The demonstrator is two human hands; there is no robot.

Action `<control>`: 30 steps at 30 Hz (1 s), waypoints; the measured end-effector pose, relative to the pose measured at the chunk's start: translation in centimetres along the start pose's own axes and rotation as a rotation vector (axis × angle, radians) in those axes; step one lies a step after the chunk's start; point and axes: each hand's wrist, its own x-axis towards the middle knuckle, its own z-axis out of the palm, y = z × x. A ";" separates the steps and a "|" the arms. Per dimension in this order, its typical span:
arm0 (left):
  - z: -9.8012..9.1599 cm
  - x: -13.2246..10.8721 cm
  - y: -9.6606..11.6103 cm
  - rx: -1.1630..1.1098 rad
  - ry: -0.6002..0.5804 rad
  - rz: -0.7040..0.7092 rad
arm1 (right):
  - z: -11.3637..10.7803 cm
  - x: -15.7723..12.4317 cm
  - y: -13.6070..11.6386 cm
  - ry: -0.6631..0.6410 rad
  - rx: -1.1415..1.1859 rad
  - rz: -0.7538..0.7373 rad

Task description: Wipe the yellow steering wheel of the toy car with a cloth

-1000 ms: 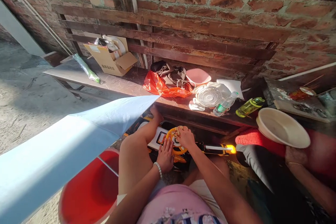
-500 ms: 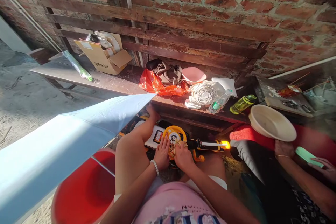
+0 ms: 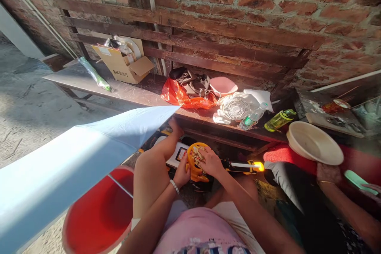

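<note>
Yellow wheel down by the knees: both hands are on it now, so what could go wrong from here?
1. The right hand covers the face of the yellow wheel while the left hand holds its rim. Fingers could get pinched if it turns.
2. The clear bottle and the green bottle lie near the front edge of the bench. A knock might roll them off.

The hands [image 3: 208, 161] hide much of the yellow wheel [image 3: 195, 174].
</note>
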 end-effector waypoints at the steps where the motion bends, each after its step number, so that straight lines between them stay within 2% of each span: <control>1: 0.0 0.1 -0.1 -0.067 -0.031 -0.048 | -0.4 1.3 -0.1 0.044 -0.029 -0.005; 4: -0.1 0.3 -0.3 -0.251 -0.106 -0.158 | -0.6 4.9 -1.3 0.041 -0.131 0.006; 7: -0.1 0.3 -0.5 -0.439 -0.147 -0.190 | 0.8 6.4 -3.0 -0.029 -0.186 -0.025; 10: 0.0 0.4 -0.5 -0.545 -0.150 -0.236 | 2.6 5.2 -4.1 -0.052 -0.208 -0.093; 13: 0.1 0.7 -0.4 -0.524 -0.086 -0.257 | 3.9 1.9 -3.8 -0.086 -0.218 -0.143; 15: -0.1 0.9 -0.2 -0.428 -0.048 -0.263 | 4.4 -0.7 -2.7 -0.109 -0.211 -0.157; 17: -0.4 0.8 0.2 -0.240 -0.019 -0.241 | 4.4 -2.9 -1.2 -0.137 -0.196 -0.148; 20: -0.7 0.2 1.2 0.126 -0.026 -0.051 | 3.2 -4.2 1.0 -0.165 -0.175 -0.094; 23: -0.5 -0.7 2.4 0.378 -0.153 0.127 | 0.9 -2.8 2.2 -0.115 -0.150 -0.035; 27: -0.1 -1.3 3.9 0.597 -0.277 0.082 | -1.2 1.5 2.5 0.032 -0.097 0.022; 30: -0.2 -1.3 4.6 0.684 -0.329 0.047 | -0.7 4.3 2.7 -0.007 -0.029 0.120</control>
